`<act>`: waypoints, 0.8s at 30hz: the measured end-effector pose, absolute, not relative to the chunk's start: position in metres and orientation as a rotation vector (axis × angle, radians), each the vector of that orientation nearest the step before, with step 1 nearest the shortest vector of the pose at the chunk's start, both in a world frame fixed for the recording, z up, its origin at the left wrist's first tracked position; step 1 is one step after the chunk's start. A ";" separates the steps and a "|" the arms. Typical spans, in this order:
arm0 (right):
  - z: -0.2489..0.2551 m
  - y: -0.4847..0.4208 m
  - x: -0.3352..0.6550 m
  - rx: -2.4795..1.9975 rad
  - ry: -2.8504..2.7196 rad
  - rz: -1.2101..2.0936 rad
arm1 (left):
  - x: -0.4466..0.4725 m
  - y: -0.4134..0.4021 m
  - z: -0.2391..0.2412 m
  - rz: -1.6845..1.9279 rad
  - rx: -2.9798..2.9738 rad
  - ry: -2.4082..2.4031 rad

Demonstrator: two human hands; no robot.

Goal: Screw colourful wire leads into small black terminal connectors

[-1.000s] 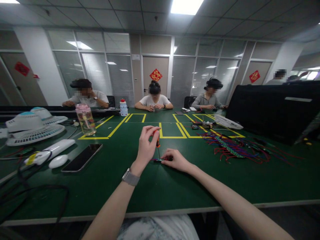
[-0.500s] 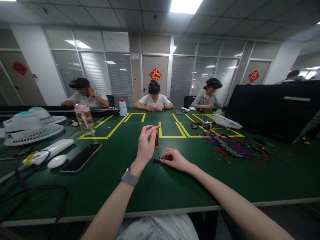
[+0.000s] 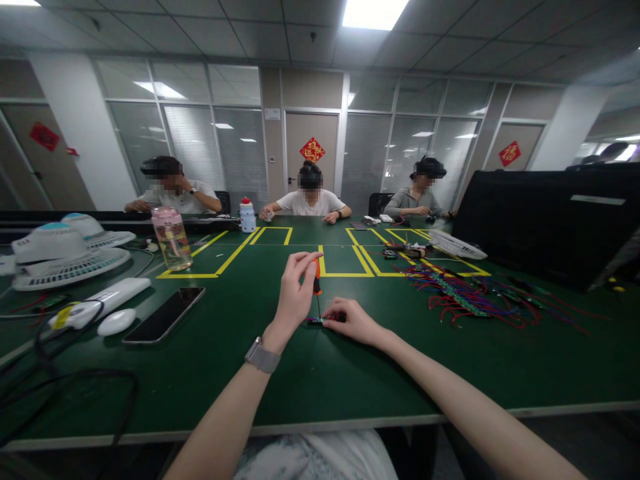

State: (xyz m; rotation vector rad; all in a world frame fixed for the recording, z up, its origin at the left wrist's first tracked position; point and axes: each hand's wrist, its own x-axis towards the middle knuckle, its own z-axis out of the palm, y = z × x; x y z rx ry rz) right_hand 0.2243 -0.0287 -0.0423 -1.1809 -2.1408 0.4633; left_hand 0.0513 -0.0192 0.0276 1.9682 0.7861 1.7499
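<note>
In the head view my left hand (image 3: 296,287) is closed round the orange and black handle of a screwdriver (image 3: 318,283). The screwdriver stands nearly upright, and its thin shaft runs down to a small green circuit board (image 3: 315,321) on the table. My right hand (image 3: 350,319) rests on the table with thumb and fingers pinched on the board's right end. Part of the board and the tip's exact contact point are too small to make out. Some red wire shows by the right fingers.
Right of my hands lies a bundle of green boards with red and blue wires (image 3: 457,293), near a black monitor (image 3: 545,227). To the left are a phone (image 3: 165,315), a white mouse (image 3: 117,323), a drink bottle (image 3: 171,240) and white fans (image 3: 70,257). Three people sit opposite.
My hands, the screwdriver and the board keep nearly the same place; the view shifts slightly. The person opposite in the middle has moved their hands apart.
</note>
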 end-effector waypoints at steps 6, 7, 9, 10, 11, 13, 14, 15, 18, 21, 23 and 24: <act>-0.043 -0.028 0.224 -1.171 -2.136 0.477 | 0.056 -0.019 0.026 1.623 1.824 0.646; -0.043 -0.028 0.224 -1.167 -2.131 0.477 | 0.056 -0.019 0.027 1.639 1.822 0.657; -0.044 -0.028 0.224 -1.160 -2.124 0.474 | 0.056 -0.020 0.027 1.678 1.850 0.696; -0.044 -0.028 0.224 -1.159 -2.123 0.472 | 0.055 -0.020 0.027 1.701 1.876 0.725; -0.044 -0.028 0.224 -1.161 -2.125 0.468 | 0.055 -0.020 0.026 1.728 1.905 0.761; -0.044 -0.027 0.224 -1.169 -2.127 0.466 | 0.054 -0.020 0.026 1.775 1.963 0.833; -0.044 -0.027 0.224 -1.171 -2.127 0.465 | 0.053 -0.020 0.026 1.785 1.987 0.854; -0.045 -0.027 0.224 -1.171 -2.127 0.465 | 0.053 -0.020 0.026 1.786 2.006 0.855; -0.045 -0.026 0.224 -1.164 -2.128 0.475 | 0.055 -0.019 0.025 1.731 1.998 0.741; -0.046 -0.026 0.226 -1.163 -2.127 0.488 | 0.057 -0.018 0.025 1.649 1.876 0.628; -0.047 -0.025 0.226 -1.163 -2.124 0.496 | 0.057 -0.017 0.024 1.652 1.827 0.643; -0.047 -0.025 0.226 -1.163 -2.123 0.498 | 0.056 -0.017 0.024 1.679 1.834 0.672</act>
